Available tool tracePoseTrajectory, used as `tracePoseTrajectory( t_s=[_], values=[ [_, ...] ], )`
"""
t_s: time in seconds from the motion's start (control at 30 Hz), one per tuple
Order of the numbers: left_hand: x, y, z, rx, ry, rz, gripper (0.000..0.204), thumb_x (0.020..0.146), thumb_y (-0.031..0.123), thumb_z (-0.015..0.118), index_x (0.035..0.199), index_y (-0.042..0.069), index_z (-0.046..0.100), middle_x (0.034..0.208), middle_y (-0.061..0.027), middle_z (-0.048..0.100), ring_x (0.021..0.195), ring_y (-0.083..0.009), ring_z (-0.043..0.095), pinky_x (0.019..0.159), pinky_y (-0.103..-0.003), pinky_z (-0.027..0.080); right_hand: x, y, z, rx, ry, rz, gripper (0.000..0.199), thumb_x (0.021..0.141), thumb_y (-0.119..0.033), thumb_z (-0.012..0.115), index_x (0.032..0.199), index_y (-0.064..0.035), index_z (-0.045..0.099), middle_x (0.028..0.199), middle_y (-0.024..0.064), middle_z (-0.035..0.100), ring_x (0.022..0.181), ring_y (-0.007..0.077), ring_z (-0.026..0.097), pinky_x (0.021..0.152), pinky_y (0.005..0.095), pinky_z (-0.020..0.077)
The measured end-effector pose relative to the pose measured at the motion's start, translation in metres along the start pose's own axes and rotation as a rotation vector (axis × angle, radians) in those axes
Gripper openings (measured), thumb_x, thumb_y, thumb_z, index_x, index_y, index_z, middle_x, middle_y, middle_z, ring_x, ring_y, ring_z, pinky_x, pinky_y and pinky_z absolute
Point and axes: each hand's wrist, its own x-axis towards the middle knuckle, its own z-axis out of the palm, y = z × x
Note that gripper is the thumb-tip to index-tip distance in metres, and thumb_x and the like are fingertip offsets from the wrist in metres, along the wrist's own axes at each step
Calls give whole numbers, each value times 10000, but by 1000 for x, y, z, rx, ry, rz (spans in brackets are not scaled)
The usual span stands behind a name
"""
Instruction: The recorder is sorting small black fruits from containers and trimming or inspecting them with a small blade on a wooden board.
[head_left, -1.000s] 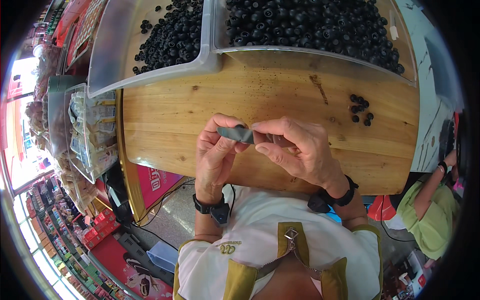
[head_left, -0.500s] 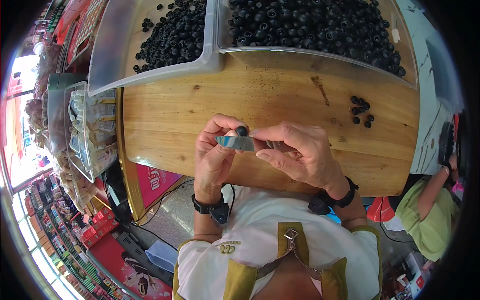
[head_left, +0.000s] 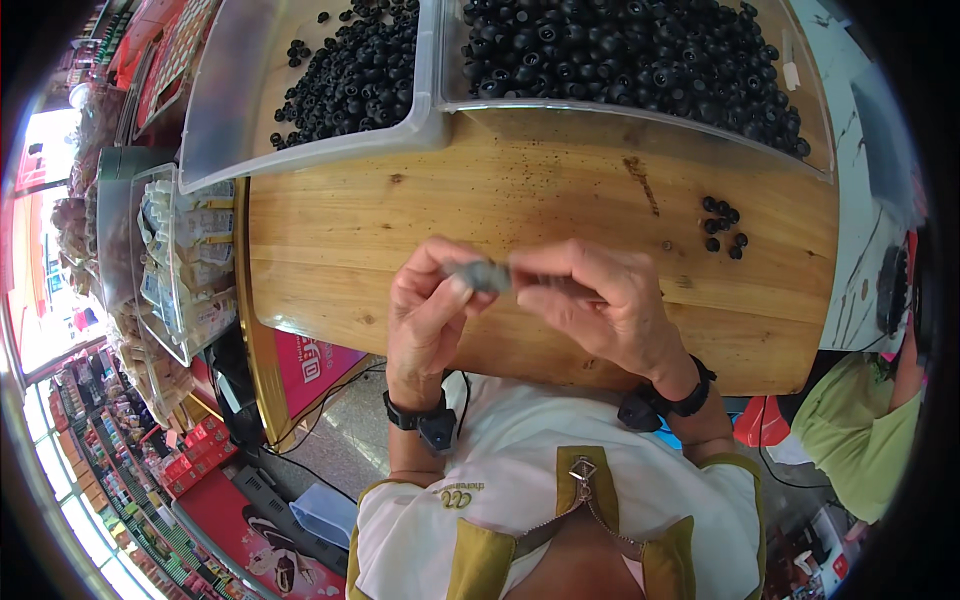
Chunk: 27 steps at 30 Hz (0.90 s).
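Over the middle of the wooden table (head_left: 350, 215), my left hand (head_left: 420, 310) pinches a small black round piece between thumb and fingertips; the piece is now mostly hidden and smeared by motion. My right hand (head_left: 610, 300) is closed round the handle of a short knife. The knife blade (head_left: 484, 277), blurred, points left and lies across the left fingertips, against or very close to the piece. Several loose black round pieces (head_left: 712, 225) lie on the table to the right of my hands.
Two clear plastic bins (head_left: 432, 90) stand along the table's far side, both holding many black round pieces. An upright clear container with packets (head_left: 205, 255) is at the left. Cables (head_left: 325, 405) hang below the table's left edge. Another person's green sleeve (head_left: 860, 440) shows at the right.
The knife blade has turned and blurred, and now covers the black piece that showed above it before. Both hands stay at nearly the same spot. The person at the right has shifted.
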Motion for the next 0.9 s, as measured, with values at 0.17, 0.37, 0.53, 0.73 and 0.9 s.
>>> tracePoseTrajectory(
  t_s=[0.17,0.37,0.53,0.73,0.9],
  values=[
    [12,44,2,198,-78,334,219,891,182,670,933,7,545,756,-79,546,603,-112,466,542,-234,384,3,8,-5,-20,96,104,206,878,-70,677,1070,-5,642,867,40,681,677,60,590,608,203,482],
    [70,113,5,1200,191,843,307,787,-45,719,1077,11,632,1020,-63,654,877,-126,598,735,-252,465,1,1,-2,32,132,81,221,884,-68,675,1090,-7,625,888,46,682,690,56,592,611,197,485],
    [103,92,61,1263,-37,837,296,771,-15,731,1051,53,664,1044,-48,653,896,-145,607,716,-273,470,0,2,-8,80,197,-124,264,842,-21,669,1102,-12,623,869,60,689,640,56,576,558,192,459],
    [149,42,116,1347,-509,677,276,763,4,719,1035,40,685,1005,-48,648,781,-160,610,680,-257,488,-5,-5,-18,142,242,-241,328,804,-36,663,1129,-30,616,847,60,694,570,63,527,497,199,401],
    [164,37,126,1392,-573,579,264,761,12,718,1021,43,690,987,-48,642,730,-159,592,656,-266,485,-3,-3,-18,134,252,-237,330,804,-35,668,1130,-29,614,847,59,699,621,89,601,521,216,457]
  ],
)
